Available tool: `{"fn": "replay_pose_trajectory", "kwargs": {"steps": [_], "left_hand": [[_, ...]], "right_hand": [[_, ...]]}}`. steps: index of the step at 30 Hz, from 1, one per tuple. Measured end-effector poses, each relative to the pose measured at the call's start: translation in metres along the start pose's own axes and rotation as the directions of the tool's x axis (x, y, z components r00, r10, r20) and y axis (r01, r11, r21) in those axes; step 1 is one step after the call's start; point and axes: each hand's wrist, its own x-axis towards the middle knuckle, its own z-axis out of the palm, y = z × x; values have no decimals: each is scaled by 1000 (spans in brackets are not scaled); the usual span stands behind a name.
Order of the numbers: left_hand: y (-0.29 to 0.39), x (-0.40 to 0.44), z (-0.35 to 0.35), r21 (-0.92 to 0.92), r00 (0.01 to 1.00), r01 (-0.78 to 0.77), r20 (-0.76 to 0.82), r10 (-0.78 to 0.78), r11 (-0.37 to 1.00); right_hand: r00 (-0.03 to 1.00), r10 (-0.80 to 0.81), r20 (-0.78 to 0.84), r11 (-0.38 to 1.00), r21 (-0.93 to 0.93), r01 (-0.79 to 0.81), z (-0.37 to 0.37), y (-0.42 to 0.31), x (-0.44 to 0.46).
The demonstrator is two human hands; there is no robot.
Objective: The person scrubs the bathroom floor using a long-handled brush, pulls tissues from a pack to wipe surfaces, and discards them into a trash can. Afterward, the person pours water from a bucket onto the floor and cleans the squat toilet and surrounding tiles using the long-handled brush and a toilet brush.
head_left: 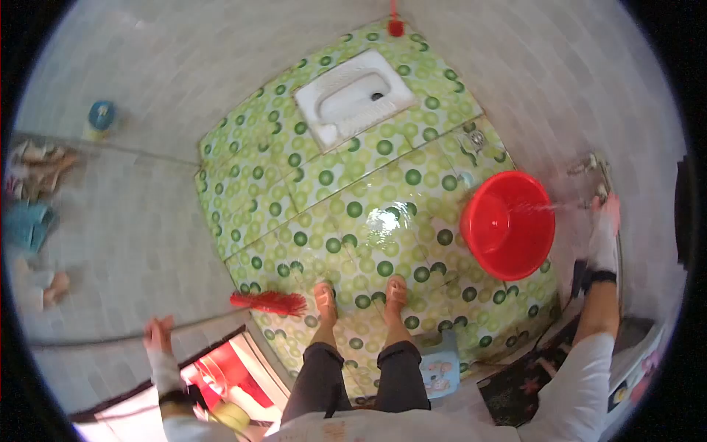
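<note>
My right hand (607, 215), with a dark band at the wrist, is at the tap (601, 193) on the right wall, and its fingers seem closed around it. A thin stream of water (541, 207) runs from the tap into a large red plastic tub (492, 247) on the floor. Away to the lower left, my left hand (157, 335) is held out near the wall with its fingers apart and nothing in it. Close to that hand, a thin pipe or cord (210, 317) runs along the wall.
Wet green-dotted floor tiles (353, 243) surround my feet. A white squat toilet (355, 99) lies ahead, and a drain (476, 138) beyond the tub. A red broom head (269, 302) is by the doorway, a blue stool (440, 367) behind my right leg. Cloths (29, 225) hang left.
</note>
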Motion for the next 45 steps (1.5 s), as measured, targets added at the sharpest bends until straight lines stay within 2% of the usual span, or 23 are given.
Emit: {"fn": "replay_pose_trajectory", "kwargs": {"steps": [1, 2, 4, 6, 7, 8, 11, 13, 19, 22, 24, 25, 27, 28, 30, 32, 34, 35, 38, 40, 41, 43, 45], "left_hand": [[1, 14, 13, 19, 990, -79, 122, 76, 997], [20, 12, 54, 64, 997, -33, 68, 29, 997], [65, -1, 144, 182, 984, -40, 178, 7, 983], [127, -41, 231, 331, 940, -89, 340, -31, 939], [148, -55, 263, 429, 889, -263, 455, 44, 864], [138, -58, 289, 335, 777, -487, 588, 225, 806], [189, -112, 342, 415, 591, -586, 807, 16, 696], [192, -133, 359, 343, 483, -626, 876, 2, 700], [168, -137, 349, 288, 318, -687, 945, -80, 667], [179, -104, 306, 217, 366, -630, 930, 39, 746], [179, -79, 290, 193, 386, -620, 919, 81, 761], [176, -64, 289, 272, 434, -626, 900, 37, 731], [168, -31, 277, 379, 562, -606, 826, 40, 699], [161, -10, 266, 407, 635, -582, 768, 82, 704], [143, 41, 243, 484, 763, -570, 611, 209, 664], [146, 85, 202, 385, 796, -562, 492, 353, 732], [130, 136, 196, 459, 801, -514, 558, 214, 725], [113, 153, 200, 529, 794, -466, 604, 71, 709], [90, 165, 248, 467, 748, -576, 633, 201, 671], [70, 154, 327, 229, 825, -442, 482, 294, 867], [138, 141, 286, 373, 755, -555, 600, 262, 743], [179, 130, 276, 243, 708, -573, 627, 324, 783], [208, 128, 265, 209, 642, -628, 683, 348, 750]], "right_hand": [[999, -45, -7, 958, 283, 45, -50, -40, 4], [995, -95, -23, 834, 545, 92, -95, -74, 8], [923, -225, 312, 552, 822, -144, -186, -134, 14], [906, -301, 297, 394, 904, -165, -315, -190, 14], [924, -378, 57, 133, 991, -7, -343, -199, 21], [901, -392, -184, -148, 980, 136, -367, -205, 28], [838, -355, -414, -754, 657, 5, -460, -195, 58], [739, -323, -591, -939, 296, -174, -518, -191, 56], [786, -340, -516, -940, 154, -305, -604, -169, 39], [812, -362, -458, -932, 171, -319, -617, -171, 37], [945, -318, 71, -892, 316, -324, -631, -182, 38], [945, -320, 65, -890, 321, -323, -634, -192, 39], [829, -451, -330, -884, 292, -365, -652, -250, 28], [873, -371, -317, -910, 310, -274, -648, -276, 28], [851, -415, -323, -906, 231, -355, -648, -339, 24], [843, -421, -333, -855, 457, -246, -645, -425, -12], [900, -433, -49, -690, 661, -296, -659, -523, -81], [784, -547, -295, -732, 622, -276, -668, -548, -96], [764, -608, -214, -570, 787, -233, -677, -542, -83], [764, -584, -276, -538, 836, -110, -684, -515, -47], [714, -592, -374, -553, 833, -23, -697, -505, -32], [809, -476, -344, -407, 902, 144, -720, -482, -13], [667, -565, -486, -474, 852, 220, -737, -455, 12]]}}
